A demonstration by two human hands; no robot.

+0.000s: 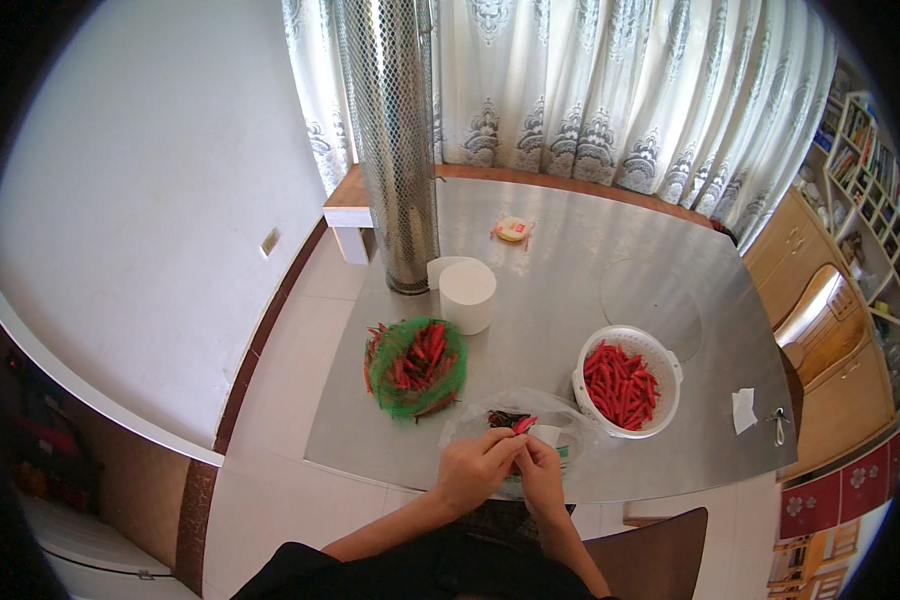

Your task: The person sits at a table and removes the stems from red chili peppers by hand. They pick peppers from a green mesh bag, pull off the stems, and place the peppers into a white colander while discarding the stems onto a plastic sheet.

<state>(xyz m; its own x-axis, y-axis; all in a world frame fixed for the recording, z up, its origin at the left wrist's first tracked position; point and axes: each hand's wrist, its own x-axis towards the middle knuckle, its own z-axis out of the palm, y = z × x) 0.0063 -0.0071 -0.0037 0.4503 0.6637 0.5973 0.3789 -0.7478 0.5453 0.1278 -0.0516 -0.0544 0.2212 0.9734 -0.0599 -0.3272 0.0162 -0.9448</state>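
My left hand and my right hand meet at their fingertips around a red chili pepper, whose red body shows beyond the fingers. Beneath them lies a clear plastic bag, opened out, with dark green stems or scraps in it. To the right, a white perforated plastic basket holds many red chilies. A green mesh bag with more red chilies sits to the left. The undersides of both hands are hidden.
A white paper roll stands behind the mesh bag, beside a tall metal mesh-covered pipe. Farther back on the metal tabletop lies a small wrapped packet. White paper and a small metal object lie near the right edge.
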